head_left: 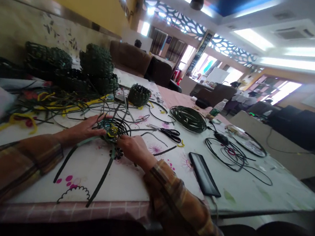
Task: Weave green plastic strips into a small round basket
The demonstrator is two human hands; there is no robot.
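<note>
A small round woven base of dark green strips with a yellow centre lies flat on the white flowered tablecloth. Long dark spokes stick out from it toward the table's front edge. My left hand rests beside its left rim, fingers stretched flat and holding it down. My right hand is at its lower right edge, fingers pinched together on a dark strip of the weave. Both arms wear plaid sleeves.
Black scissors lie right of the weave, a black phone further right near the front. A coil of green strip, a small woven basket, several finished dark baskets and loose yellow strips stand behind. Black cables sprawl at right.
</note>
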